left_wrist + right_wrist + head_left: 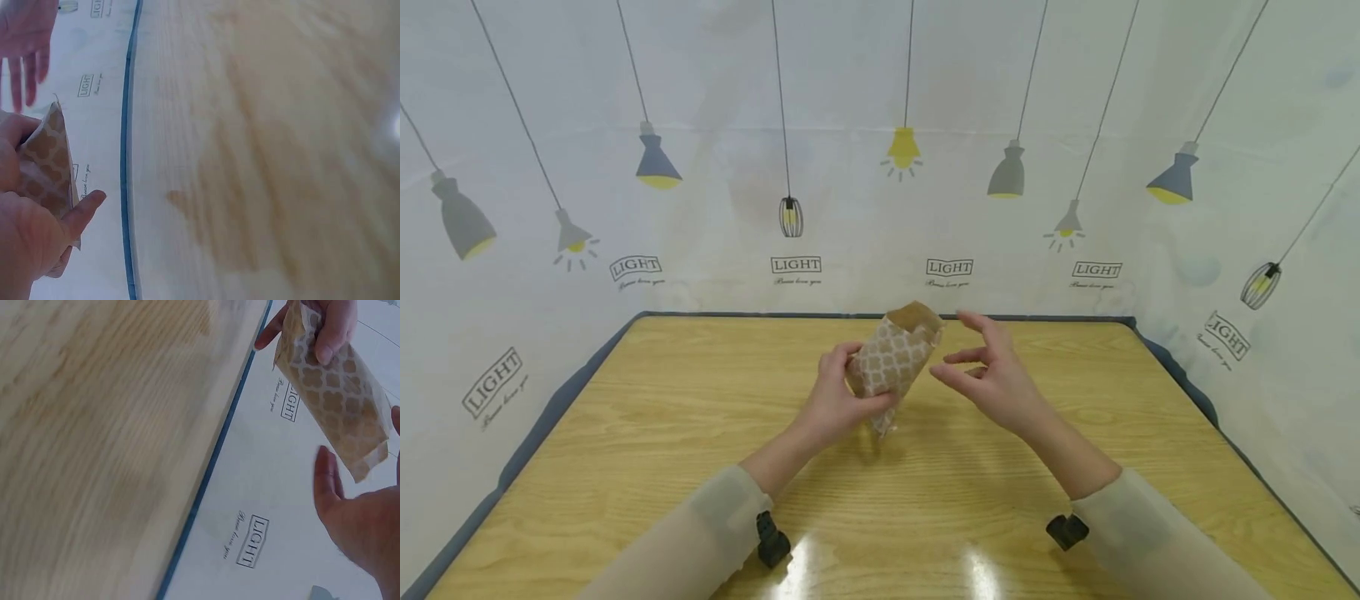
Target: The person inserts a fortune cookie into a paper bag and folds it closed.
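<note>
"While I monitor from the remote station, confirm where the paper bag point(887, 360) is and how it is secured."

"I locate it over the far half of the counter point(700, 400), near the middle, tilted, with its gaping mouth point(913, 317) directed upward and to the right. The left hand point(838, 392) grasps the lower body, thumb across the near face. I judge that this low grip leaves the mouth unobstructed and that the tilt presents it to the opposite side. Whether the lower end touches the counter, I cannot tell."

"Report the right hand point(1002, 390)."

"It grasps nothing. Its fingers are bent and parted from the thumb, just beside the mouth. I judge that this position gives access to the rim from the side opposite the grip."

"Read off all markings."

"On the bag I find a pale lattice pattern and no legible lettering. The backdrop point(850, 75) repeats a boxed label point(796, 265), 'LIGHT', in capitals. Script point(797, 282) runs beneath, apparently ending in 'love you'; I cannot certify its first word. Printed pendant lamps point(904, 150) hang above the labels. I see no maker's name."
</note>
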`<state>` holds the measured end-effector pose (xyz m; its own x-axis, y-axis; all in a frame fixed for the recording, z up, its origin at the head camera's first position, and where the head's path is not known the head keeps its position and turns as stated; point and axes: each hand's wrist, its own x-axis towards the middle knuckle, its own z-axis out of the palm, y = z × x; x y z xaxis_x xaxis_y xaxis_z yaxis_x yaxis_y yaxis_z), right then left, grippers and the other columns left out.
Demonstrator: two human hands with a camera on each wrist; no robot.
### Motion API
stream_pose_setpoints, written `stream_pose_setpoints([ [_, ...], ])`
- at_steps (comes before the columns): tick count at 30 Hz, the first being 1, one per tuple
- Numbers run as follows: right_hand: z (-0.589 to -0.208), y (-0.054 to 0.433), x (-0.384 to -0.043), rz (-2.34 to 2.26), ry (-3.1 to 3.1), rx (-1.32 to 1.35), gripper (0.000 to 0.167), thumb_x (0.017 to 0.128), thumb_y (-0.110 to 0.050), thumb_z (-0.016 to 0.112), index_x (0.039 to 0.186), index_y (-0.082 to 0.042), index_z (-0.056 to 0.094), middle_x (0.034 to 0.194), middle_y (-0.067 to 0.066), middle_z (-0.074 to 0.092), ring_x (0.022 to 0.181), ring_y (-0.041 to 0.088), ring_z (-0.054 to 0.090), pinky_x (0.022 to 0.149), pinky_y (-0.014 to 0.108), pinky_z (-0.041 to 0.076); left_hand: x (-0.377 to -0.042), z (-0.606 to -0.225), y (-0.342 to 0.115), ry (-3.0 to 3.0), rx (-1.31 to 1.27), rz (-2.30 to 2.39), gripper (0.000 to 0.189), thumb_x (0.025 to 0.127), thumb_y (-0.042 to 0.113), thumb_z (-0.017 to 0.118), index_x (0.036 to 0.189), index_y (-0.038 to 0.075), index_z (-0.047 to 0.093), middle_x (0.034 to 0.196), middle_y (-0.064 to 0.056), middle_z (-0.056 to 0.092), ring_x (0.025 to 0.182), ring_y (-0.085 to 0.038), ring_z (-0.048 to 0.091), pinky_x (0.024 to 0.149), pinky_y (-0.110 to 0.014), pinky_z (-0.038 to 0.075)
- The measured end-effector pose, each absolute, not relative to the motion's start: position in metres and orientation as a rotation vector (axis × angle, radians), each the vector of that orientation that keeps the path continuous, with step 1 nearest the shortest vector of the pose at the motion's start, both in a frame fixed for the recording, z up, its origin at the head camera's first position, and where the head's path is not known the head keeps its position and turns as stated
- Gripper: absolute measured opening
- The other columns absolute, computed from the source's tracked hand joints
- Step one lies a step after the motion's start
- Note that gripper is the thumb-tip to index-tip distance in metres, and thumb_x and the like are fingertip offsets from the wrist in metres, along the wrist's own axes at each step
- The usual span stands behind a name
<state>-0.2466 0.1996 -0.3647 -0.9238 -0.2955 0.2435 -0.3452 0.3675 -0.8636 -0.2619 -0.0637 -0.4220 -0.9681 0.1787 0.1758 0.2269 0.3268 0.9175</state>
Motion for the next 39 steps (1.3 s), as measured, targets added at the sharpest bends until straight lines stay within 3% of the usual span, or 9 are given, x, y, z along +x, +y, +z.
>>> stream_pose_setpoints([
  [4,-0.367,0.193,-0.248,1.900,-2.608,0.478,0.093,0.106,-0.032,0.077,0.173,-0.016,0.016,0.171,0.022,0.035,0.140,0.042,0.063,0.112,0.053,0.061,-0.261,-0.423,-0.057,-2.512,-0.414,-1.757,0.085,0.086,0.025,0.097,0.152,0.012,0.045,0.147,-0.017,0.040,0.131,-0.033,0.052,0.114,-0.058,0.054],
  [13,-0.374,0.190,-0.256,1.964,-2.537,0.502,0.070,0.108,-0.026,0.073,0.165,-0.012,0.034,0.155,0.021,0.052,0.133,0.037,0.066,0.106,0.044,0.064,-0.255,-0.422,-0.051,-2.524,-0.574,-1.841,0.093,0.087,0.031,0.097,0.159,0.014,0.039,0.154,-0.013,0.045,0.137,-0.031,0.051,0.114,-0.056,0.053],
  [18,-0.376,0.200,-0.259,1.933,-2.556,0.671,0.062,0.108,-0.016,0.072,0.162,-0.011,0.042,0.152,0.021,0.057,0.137,0.038,0.064,0.112,0.052,0.060,-0.262,-0.416,-0.065,-2.580,-0.692,-1.914,0.093,0.092,0.037,0.091,0.167,0.029,0.036,0.168,-0.006,0.046,0.157,-0.034,0.043,0.125,-0.067,0.042],
  [21,-0.377,0.205,-0.261,1.909,-2.585,0.759,0.060,0.107,-0.012,0.072,0.161,-0.012,0.047,0.149,0.020,0.060,0.137,0.038,0.063,0.110,0.049,0.062,-0.268,-0.413,-0.070,-2.575,-0.774,-1.943,0.094,0.094,0.032,0.090,0.169,0.036,0.035,0.170,-0.005,0.047,0.161,-0.034,0.040,0.130,-0.071,0.034],
  [27,-0.382,0.207,-0.262,1.738,-2.751,0.793,0.053,0.105,-0.019,0.076,0.154,-0.014,0.055,0.148,0.013,0.063,0.142,0.042,0.059,0.109,0.047,0.063,-0.271,-0.419,-0.071,-2.556,-0.783,-2.047,0.080,0.096,0.019,0.088,0.162,0.027,0.044,0.161,-0.014,0.049,0.151,-0.041,0.050,0.124,-0.059,0.049],
  [32,-0.381,0.208,-0.262,1.679,-2.769,0.816,0.046,0.108,-0.019,0.073,0.150,-0.011,0.057,0.149,0.016,0.062,0.142,0.043,0.059,0.112,0.049,0.061,-0.270,-0.419,-0.069,-2.513,-0.758,-2.038,0.072,0.094,0.016,0.089,0.153,0.016,0.049,0.151,-0.016,0.056,0.141,-0.042,0.058,0.116,-0.053,0.058],
  [35,-0.376,0.210,-0.261,1.629,-2.685,0.803,0.052,0.107,-0.016,0.073,0.155,-0.012,0.054,0.156,0.016,0.057,0.133,0.037,0.065,0.103,0.038,0.064,-0.268,-0.417,-0.068,-2.539,-0.731,-1.990,0.072,0.094,0.020,0.090,0.153,0.017,0.049,0.146,-0.016,0.059,0.135,-0.038,0.062,0.113,-0.052,0.060],
  [39,-0.364,0.212,-0.258,1.614,-2.536,0.827,0.049,0.106,-0.009,0.073,0.153,-0.011,0.059,0.156,0.015,0.060,0.091,0.024,0.071,0.069,0.027,0.060,-0.268,-0.416,-0.068,-2.571,-0.695,-1.950,0.073,0.094,0.024,0.090,0.155,0.020,0.049,0.144,-0.015,0.058,0.132,-0.035,0.063,0.111,-0.051,0.061],
])
